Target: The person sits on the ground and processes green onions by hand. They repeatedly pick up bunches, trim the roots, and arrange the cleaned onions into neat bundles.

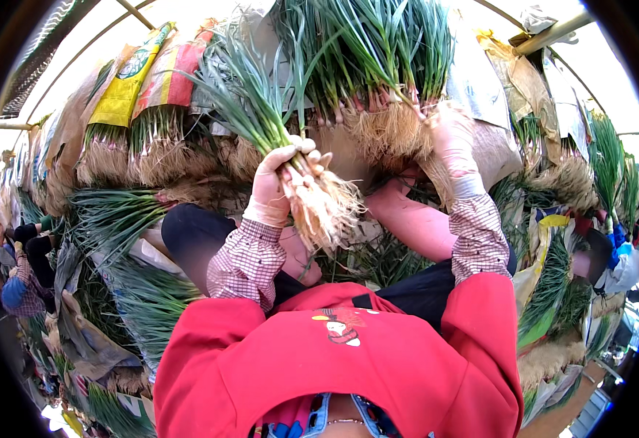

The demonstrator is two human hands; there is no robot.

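My left hand (275, 183), in a thin pale glove, is closed around a bunch of young garlic plants (297, 180). Their green leaves point up and to the left, and their pale roots hang down to the right. On the right, my right hand (451, 123), also gloved and somewhat blurred, is at the edge of a large upright pile of the same plants (385, 104). Its fingers are at a stem there; whether they grip it is unclear.
More plants lie to the left (122, 213), with a further heap (155, 301) below. Sacks, one yellow (128, 82), cover standing bundles. Loose leaves (380, 260) litter the ground between my legs. Another person (21, 290) is at far left, and part of one at far right.
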